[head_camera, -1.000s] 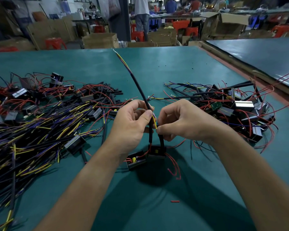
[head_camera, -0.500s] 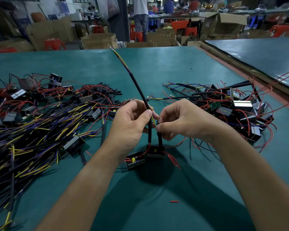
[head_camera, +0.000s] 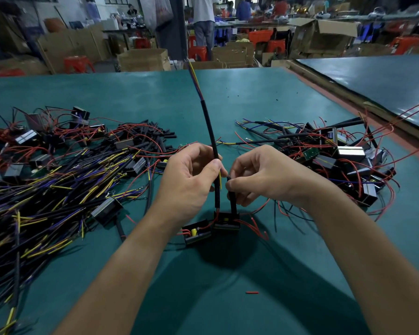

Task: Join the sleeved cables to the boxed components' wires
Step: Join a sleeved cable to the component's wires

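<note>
green work table (head_camera: 276, 274) carries wire heaps (head_camera: 58, 189) on either side. head view: left hand (head_camera: 189, 182) pinches the sleeved cable (head_camera: 209, 126), which stands nearly upright and runs down toward the boxed component (head_camera: 226, 221) on the table. right hand (head_camera: 259, 175) pinches a short black sleeved wire (head_camera: 232, 199) just beside it, parallel; the join likely falls between the two hands.

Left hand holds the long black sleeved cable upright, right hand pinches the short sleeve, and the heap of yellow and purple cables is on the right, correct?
Not quite: in the head view the heap of yellow and purple cables lies on the left. The left hand does hold the long black sleeved cable upright, and the right hand pinches the short sleeve.
</note>
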Tool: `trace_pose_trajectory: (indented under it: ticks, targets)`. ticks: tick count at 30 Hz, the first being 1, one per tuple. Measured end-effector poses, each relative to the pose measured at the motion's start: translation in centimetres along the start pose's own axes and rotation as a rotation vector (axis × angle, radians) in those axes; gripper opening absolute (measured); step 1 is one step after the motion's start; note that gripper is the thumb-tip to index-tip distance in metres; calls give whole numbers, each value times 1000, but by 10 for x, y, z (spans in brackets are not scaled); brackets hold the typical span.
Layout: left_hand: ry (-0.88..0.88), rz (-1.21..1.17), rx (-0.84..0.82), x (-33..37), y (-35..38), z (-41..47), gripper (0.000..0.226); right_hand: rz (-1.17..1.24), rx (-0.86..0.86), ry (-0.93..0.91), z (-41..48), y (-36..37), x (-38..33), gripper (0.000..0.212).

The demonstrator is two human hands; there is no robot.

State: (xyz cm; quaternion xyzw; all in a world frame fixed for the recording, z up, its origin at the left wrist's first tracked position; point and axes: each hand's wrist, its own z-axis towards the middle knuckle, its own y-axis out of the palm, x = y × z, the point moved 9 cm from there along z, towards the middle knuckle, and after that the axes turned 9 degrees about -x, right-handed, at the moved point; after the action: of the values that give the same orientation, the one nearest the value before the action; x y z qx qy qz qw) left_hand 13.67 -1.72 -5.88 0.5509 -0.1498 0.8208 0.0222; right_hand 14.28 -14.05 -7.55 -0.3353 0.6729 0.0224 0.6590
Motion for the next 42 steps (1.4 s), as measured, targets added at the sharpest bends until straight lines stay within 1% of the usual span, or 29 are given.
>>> trace_pose_trajectory:
  ticks: [6,11,16,22,24,29,31,33,38,42]
  targets:
    - [-5,25,19,-1,-1,0,7,-14,8,-26,1,-1,-3,17]
    - [-25,31,29,-3,-3,0,14,1,7,-60,2,-1,-3,17]
    - [-98,-38,27,-11,-2,-1,11,1,-28,-78,2,2,-2,14]
    - [-182,-110,-33,-18,-2,-3,12,-7,11,-109,3,-2,-4,16]
    - [-176,-120,-31,-17,-1,-3,13,6,18,-122,2,-5,-6,17]
    - [-156,-149,-32,-16,1,-2,16,11,-71,-109,0,1,-6,16]
    - [-163,-166,-26,-17,0,-2,18,2,-73,-118,1,1,-7,15]
    - [-172,-178,-20,-18,-1,-2,17,1,-56,-135,2,0,-9,16]
    - [-216,-193,-22,-22,-4,-2,6,-38,-27,-161,4,-1,-9,16]
    - [-259,-223,-13,-25,-6,-3,7,-50,-3,-164,4,-2,-9,15]
